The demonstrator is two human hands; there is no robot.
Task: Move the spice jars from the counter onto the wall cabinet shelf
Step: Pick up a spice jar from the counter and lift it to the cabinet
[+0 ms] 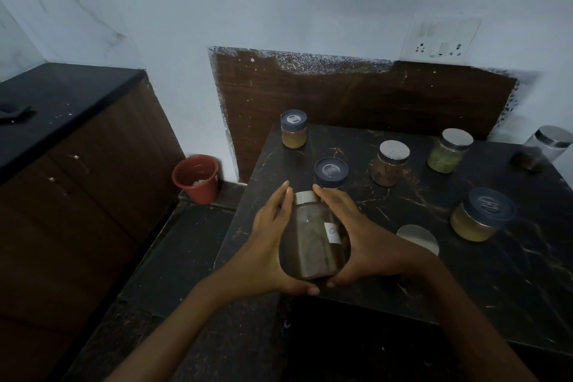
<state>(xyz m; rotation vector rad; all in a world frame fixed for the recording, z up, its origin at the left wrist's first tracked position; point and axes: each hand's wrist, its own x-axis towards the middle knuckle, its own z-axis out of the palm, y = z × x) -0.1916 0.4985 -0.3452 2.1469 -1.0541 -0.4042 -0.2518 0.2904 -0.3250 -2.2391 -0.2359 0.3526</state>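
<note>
left hand [266, 245] and right hand [356, 232] have their fingers clamped round the brown spice jar [310, 245], which looks lifted over the desk [465, 273] corner. smooth glass could slip, or clip the blue-lidded jar [330, 171] just behind. shelf's out of view, and the label [333, 232] is half covered.

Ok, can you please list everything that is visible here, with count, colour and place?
held jar: 1, brown contents, silver lid, white label; between both hands
dark-lidded jars: 3, two yellowish, one unclear; on counter
silver-lidded jars: 4, brown, green, clear, one half hidden; on counter
counter: 1, black marbled; right
pot: 1, red-brown; floor, by wall
socket plate: 1, white; wall, upper right
cabinet: 1, brown, black top; left
left hand: 1; holds held jar's left side
right hand: 1; holds its right side
</note>
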